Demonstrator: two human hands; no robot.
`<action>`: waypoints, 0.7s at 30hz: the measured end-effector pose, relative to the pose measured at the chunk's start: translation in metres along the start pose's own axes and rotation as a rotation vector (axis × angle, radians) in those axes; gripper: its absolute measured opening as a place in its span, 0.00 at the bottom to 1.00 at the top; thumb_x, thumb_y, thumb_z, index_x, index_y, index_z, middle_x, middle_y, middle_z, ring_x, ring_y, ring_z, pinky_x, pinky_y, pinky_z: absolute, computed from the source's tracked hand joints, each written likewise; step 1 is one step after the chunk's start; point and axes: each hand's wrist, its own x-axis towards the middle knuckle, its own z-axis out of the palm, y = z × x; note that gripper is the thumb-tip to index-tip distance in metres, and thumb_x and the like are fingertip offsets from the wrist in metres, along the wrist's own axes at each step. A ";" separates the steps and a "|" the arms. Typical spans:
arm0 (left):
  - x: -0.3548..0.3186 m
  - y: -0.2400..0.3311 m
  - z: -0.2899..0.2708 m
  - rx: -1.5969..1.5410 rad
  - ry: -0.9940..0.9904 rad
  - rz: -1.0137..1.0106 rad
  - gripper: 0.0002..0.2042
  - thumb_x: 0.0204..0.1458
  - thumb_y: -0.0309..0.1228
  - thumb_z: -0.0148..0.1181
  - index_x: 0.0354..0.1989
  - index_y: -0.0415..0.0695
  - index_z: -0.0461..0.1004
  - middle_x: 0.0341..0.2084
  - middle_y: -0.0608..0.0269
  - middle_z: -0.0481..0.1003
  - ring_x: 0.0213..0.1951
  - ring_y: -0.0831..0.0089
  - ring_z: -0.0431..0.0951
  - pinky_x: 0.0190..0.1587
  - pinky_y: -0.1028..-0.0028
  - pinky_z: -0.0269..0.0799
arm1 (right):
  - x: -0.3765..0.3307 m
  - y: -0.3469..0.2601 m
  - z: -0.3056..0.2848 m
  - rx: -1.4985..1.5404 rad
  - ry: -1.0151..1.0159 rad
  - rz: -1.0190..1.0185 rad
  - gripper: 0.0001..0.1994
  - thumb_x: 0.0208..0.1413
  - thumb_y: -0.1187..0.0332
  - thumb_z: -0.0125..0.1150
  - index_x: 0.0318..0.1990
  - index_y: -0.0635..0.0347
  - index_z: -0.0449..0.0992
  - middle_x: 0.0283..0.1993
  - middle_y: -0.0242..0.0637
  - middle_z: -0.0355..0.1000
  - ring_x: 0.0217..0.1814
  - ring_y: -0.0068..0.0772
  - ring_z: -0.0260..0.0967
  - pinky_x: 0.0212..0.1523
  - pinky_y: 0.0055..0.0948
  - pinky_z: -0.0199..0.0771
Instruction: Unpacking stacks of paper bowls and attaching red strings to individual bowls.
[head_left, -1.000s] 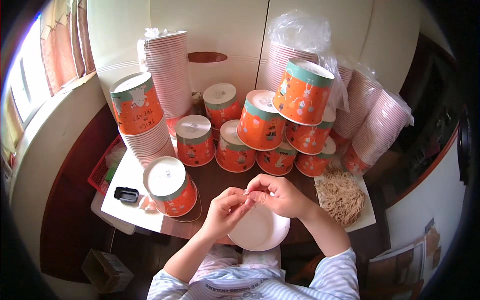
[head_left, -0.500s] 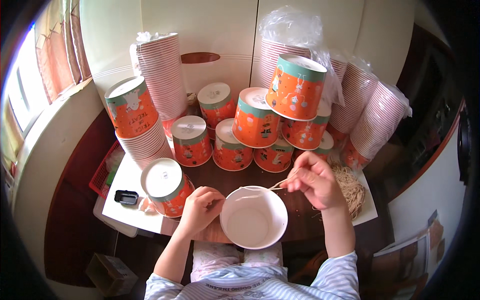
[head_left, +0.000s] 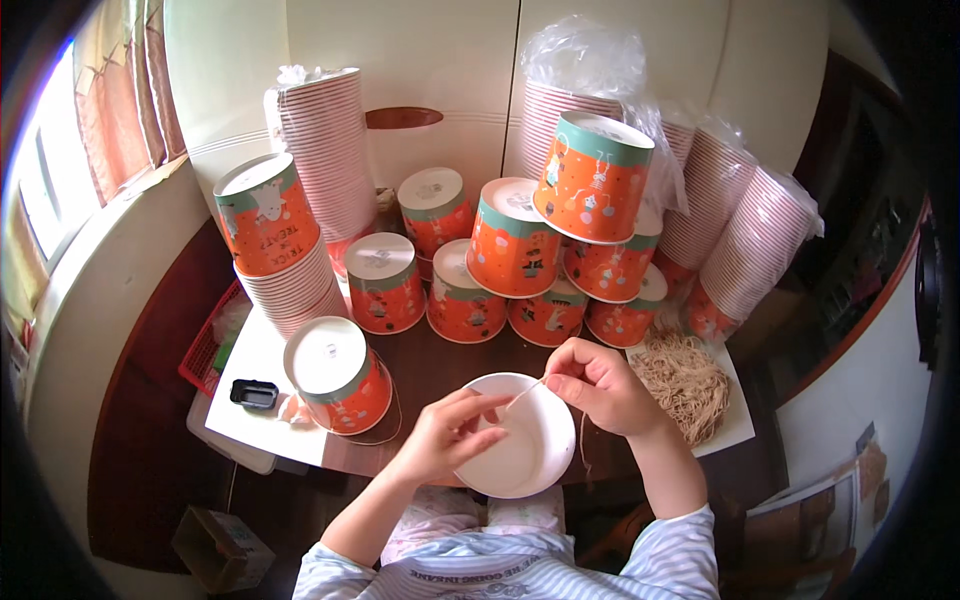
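Observation:
An upright paper bucket (head_left: 535,450) with a white inside stands at the table's near edge, in front of me. My right hand (head_left: 605,388) is closed in a pinch on a thin tan string (head_left: 530,391) above the bucket's far right rim. One end of the string dangles below that hand. My left hand (head_left: 452,432) reaches over the bucket's left side, fingers stretched and apart, its index fingertip close to the string. Left of it, an upturned orange and green paper bucket (head_left: 345,390) has a thin string handle looped at its right side.
Upturned orange buckets (head_left: 468,305) are piled across the table's middle and back. Tall nested stacks in clear plastic (head_left: 325,150) stand behind them and at the right. A bundle of tan strings (head_left: 685,385) lies on the right, a small black tray (head_left: 253,394) on the left.
My left hand has moved from the bucket's left rim to over its opening, and its fingers have spread. My right hand has come down and left, still pinching the string.

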 end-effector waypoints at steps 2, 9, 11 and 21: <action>0.005 0.002 0.008 0.033 -0.009 0.030 0.13 0.45 0.28 0.60 0.41 0.43 0.73 0.23 0.66 0.66 0.22 0.80 0.63 0.25 0.81 0.61 | 0.004 0.002 0.005 0.044 -0.001 -0.038 0.03 0.53 0.72 0.52 0.32 0.61 0.67 0.27 0.24 0.65 0.27 0.10 0.57 0.28 0.12 0.58; 0.001 -0.021 0.005 0.016 -0.042 0.049 0.07 0.48 0.28 0.56 0.35 0.41 0.75 0.20 0.62 0.69 0.25 0.73 0.71 0.29 0.76 0.66 | 0.005 0.005 -0.012 0.200 0.046 -0.005 0.02 0.54 0.73 0.50 0.33 0.60 0.66 0.27 0.24 0.64 0.29 0.10 0.59 0.30 0.14 0.62; -0.001 -0.022 -0.001 -0.064 -0.039 0.023 0.08 0.51 0.30 0.53 0.35 0.41 0.76 0.22 0.61 0.70 0.27 0.72 0.72 0.32 0.76 0.68 | 0.008 0.004 -0.007 0.058 0.131 -0.063 0.03 0.53 0.73 0.51 0.34 0.61 0.66 0.27 0.24 0.64 0.25 0.11 0.58 0.26 0.15 0.61; -0.002 -0.011 -0.030 -0.165 -0.240 -0.417 0.17 0.55 0.40 0.48 0.28 0.37 0.76 0.18 0.67 0.72 0.23 0.79 0.70 0.30 0.78 0.67 | 0.016 0.024 0.035 -0.885 -0.118 -0.301 0.21 0.40 0.64 0.64 0.45 0.51 0.69 0.53 0.35 0.63 0.47 0.34 0.68 0.40 0.32 0.73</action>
